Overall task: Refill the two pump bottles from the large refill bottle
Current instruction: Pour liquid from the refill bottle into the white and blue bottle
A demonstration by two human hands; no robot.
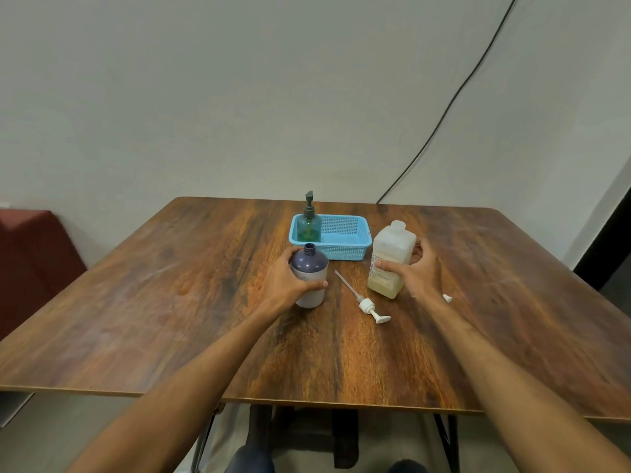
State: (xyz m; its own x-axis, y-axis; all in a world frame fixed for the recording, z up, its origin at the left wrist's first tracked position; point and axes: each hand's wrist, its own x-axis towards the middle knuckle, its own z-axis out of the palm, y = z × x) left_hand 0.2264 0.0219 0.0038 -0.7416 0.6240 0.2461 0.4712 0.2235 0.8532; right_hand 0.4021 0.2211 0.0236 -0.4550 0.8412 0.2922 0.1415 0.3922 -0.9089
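Wood-grain worktop against plain wall: left hand grips uncapped purple bottle, right hand grips refill bottle, white pump lying between, green pump bottle upright in blue basket.

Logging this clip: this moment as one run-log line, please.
left hand: grips open purple bottle | right hand: holds refill bottle | white pump: on table between them | green bottle: in blue basket

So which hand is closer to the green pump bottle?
Left. The left hand grips the purple bottle just in front of the green pump bottle; the right hand holds the refill bottle, right of the basket.
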